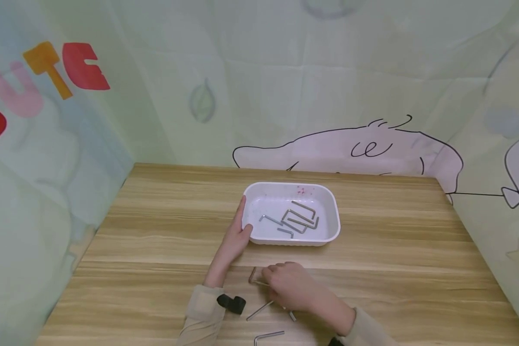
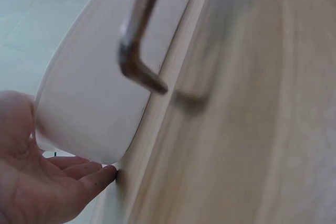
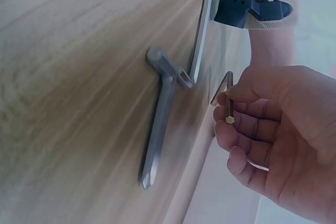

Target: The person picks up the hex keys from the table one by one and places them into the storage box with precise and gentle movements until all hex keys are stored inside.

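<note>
My left hand (image 1: 237, 235) holds the left side of a white plastic tray (image 1: 290, 242), its thumb at the rim and its fingers along the outer wall. Several L-shaped hex keys (image 1: 303, 206) lie inside the tray. Just in front of it, my right hand (image 1: 290, 286) pinches another hex key (image 3: 230, 98) between thumb and fingers; its bent end sticks out to the left in the head view. The left wrist view shows that bent end (image 2: 134, 69) close up, above the wood. Below the right hand, a thick hex key (image 3: 160, 119) lies on the table beside a thinner hex key (image 3: 200, 40).
One more hex key (image 1: 270, 335) lies near the bottom of the head view on the wood-grain table (image 1: 168, 211). Printed cloth (image 1: 164, 96) hangs behind the table and at both sides. A black strap (image 1: 231, 303) sits on the left sleeve.
</note>
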Available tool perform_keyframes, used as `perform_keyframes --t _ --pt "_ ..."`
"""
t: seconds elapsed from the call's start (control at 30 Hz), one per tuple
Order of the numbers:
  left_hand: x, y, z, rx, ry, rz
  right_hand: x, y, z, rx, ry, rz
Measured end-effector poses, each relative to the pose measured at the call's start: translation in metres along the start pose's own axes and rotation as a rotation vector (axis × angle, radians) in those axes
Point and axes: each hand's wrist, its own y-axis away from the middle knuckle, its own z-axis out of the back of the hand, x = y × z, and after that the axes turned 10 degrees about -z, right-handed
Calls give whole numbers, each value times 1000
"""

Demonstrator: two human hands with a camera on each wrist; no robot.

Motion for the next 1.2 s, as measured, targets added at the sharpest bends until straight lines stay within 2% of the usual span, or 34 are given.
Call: perform_keyframes --t 0.37,0.83,1.07,1.2 --pt "0 -1 0 6 -10 14 -6 5 12 -18 -51 -31" --pt "-1 -1 0 7 -4 19 -11 6 29 -134 -49 2" --pt "-1 -1 0 5 -6 26 -14 7 39 -118 -65 -29" --pt "-2 -1 0 4 -12 21 -17 5 42 -136 -71 -28"
